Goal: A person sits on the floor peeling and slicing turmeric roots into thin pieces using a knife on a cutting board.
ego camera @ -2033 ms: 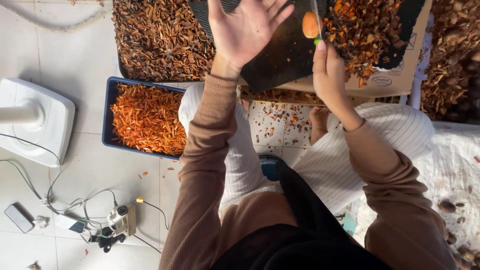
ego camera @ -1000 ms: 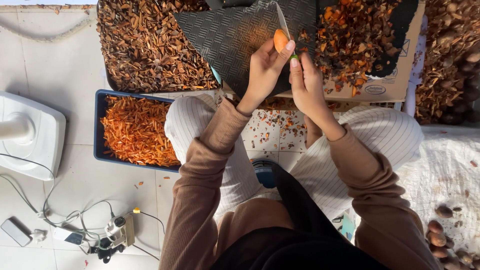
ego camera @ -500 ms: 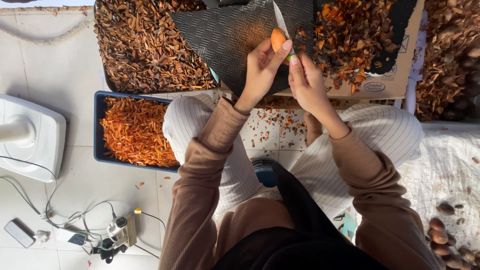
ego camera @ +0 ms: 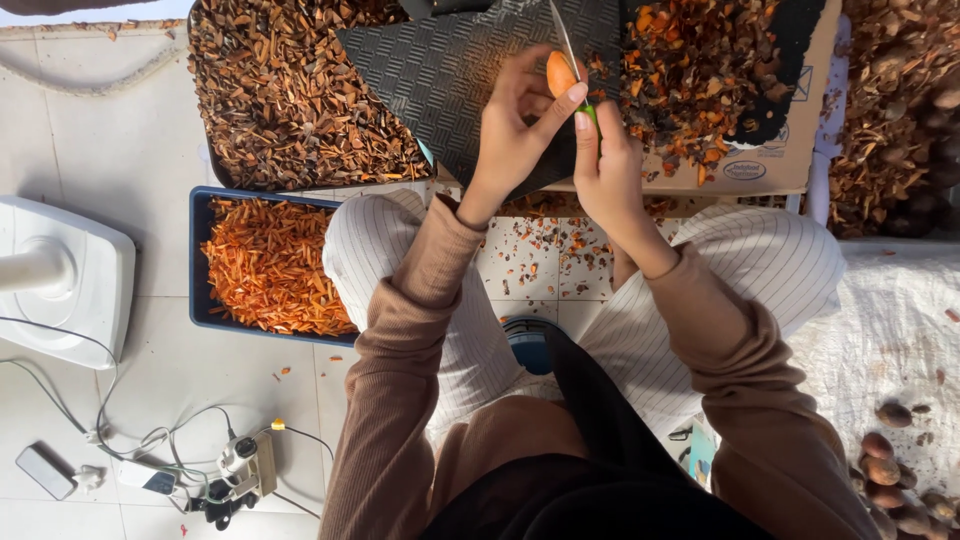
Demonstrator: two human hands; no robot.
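My left hand (ego camera: 515, 130) pinches a small orange peeled nut (ego camera: 560, 72) between thumb and fingers, held over a black ribbed rubber mat (ego camera: 450, 70). My right hand (ego camera: 608, 165) grips a knife by its green handle, and the thin blade (ego camera: 563, 35) runs up past the orange nut, touching its side. Both hands meet above my knees, in front of a cardboard box (ego camera: 760, 165) topped with brown and orange shell scraps.
A blue tray (ego camera: 205, 300) of orange slivers sits at my left knee. Behind it is a dark tray of brown shell pieces (ego camera: 290, 90). A white fan base (ego camera: 60, 280), cables and a power strip (ego camera: 240, 465) lie left. Brown nuts (ego camera: 890, 470) rest on white sacking at right.
My left hand came down from spread open in the air and took hold of the orange nut that my right hand held with the knife. Since then the hands barely move.
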